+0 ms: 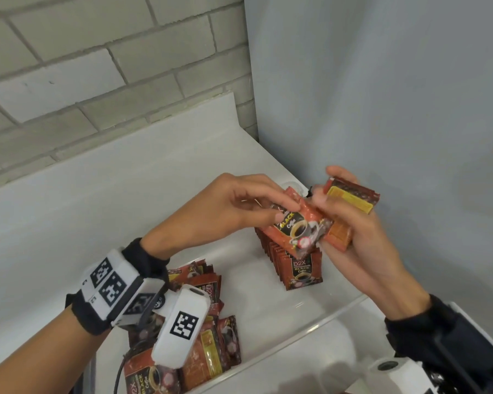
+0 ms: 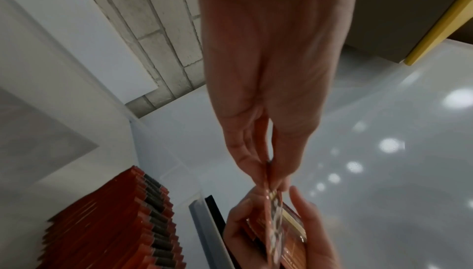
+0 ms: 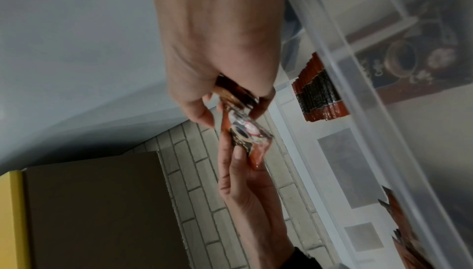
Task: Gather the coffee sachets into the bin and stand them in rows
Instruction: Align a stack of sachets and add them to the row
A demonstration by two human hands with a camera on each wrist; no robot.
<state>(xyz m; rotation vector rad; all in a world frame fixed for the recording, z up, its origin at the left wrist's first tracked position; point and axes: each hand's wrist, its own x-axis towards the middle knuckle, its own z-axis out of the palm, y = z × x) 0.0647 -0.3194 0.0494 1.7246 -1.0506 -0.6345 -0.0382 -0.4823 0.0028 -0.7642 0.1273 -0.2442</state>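
The clear bin [image 1: 319, 317] holds a standing row [image 1: 293, 265] of sachets marked "D2X BLACK Coffee". Above it, my right hand [image 1: 356, 223] grips a small stack [image 1: 350, 200]; my left hand [image 1: 234, 206] pinches one sachet [image 1: 299, 226].

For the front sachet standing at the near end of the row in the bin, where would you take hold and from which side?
Pinch the top edge of the front sachet from above. It stands upright with its printed face free towards the camera, but the row presses against its back, so only the top edge gives fingers room on both faces.
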